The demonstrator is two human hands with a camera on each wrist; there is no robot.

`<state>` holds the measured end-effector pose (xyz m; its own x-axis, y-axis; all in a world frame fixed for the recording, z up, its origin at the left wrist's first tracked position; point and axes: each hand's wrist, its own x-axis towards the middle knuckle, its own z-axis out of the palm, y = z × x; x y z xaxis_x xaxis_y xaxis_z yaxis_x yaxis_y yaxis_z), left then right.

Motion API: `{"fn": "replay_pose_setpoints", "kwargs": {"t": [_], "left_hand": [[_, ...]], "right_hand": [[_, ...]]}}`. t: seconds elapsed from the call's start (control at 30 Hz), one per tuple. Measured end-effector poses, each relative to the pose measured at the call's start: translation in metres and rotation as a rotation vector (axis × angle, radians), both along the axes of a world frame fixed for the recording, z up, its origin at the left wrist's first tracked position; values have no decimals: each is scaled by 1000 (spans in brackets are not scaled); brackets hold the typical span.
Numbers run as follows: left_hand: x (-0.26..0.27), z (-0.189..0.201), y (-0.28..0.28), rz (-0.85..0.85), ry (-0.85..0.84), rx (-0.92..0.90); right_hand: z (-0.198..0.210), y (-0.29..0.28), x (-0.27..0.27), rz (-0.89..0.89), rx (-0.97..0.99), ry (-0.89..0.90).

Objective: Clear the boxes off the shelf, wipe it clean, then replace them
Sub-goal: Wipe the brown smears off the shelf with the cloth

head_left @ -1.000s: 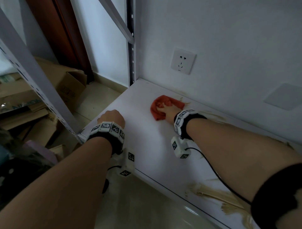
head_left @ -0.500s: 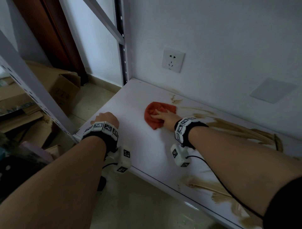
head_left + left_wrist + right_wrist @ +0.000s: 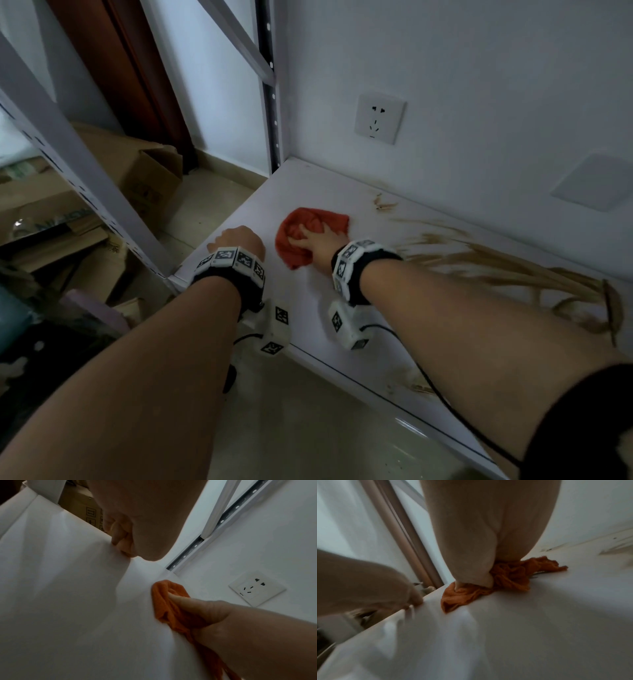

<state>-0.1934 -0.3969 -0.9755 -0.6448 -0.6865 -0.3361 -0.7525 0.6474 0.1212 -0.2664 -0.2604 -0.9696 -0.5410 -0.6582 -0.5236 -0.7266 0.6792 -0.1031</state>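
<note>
Head view: right hand (image 3: 320, 238) presses orange cloth (image 3: 301, 236) flat onto shelf (image 3: 315, 308), fingers spread. Left hand (image 3: 238, 240) curled over shelf's left edge, holding no cloth. Brown streaks (image 3: 496, 263) lie rightward of cloth, running along back wall; right hand nearer.

white shelf (image 3: 308, 308), orange cloth (image 3: 301, 233) (brown smears (image 3: 496, 270))

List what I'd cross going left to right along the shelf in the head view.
Cardboard box on the floor → grey shelf upright → left hand on the shelf edge → orange cloth under the right hand → brown smears.
</note>
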Motion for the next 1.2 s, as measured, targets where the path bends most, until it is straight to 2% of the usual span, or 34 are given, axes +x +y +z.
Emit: {"fn": "replay_pose_setpoints", "kwargs": {"t": [0.13,0.2,0.3,0.47,0.67,0.87,1.1,1.2], "left_hand": [[14,0,4,-185,-175,-50],[17,1,8,-193,-253,-88],[10,0,9,-87,-187,-54],[6,-8,10,-19,-123,-69],[-2,-8,6,-36,-132,-97],[-6,-7,11,-13,-177,-88],[-18,-16,-5,-25,-76,43],[-16,-1,-4,-63,-55,62]], "right_hand": [[-11,20,20,160,-52,-29],[-11,38,21,207,-89,-20],[-11,52,24,168,-121,-26],[7,33,13,127,8,-14],[9,29,11,121,66,16],[0,24,13,78,-66,3],[0,12,9,180,51,27],[7,8,3,214,82,32]]}}
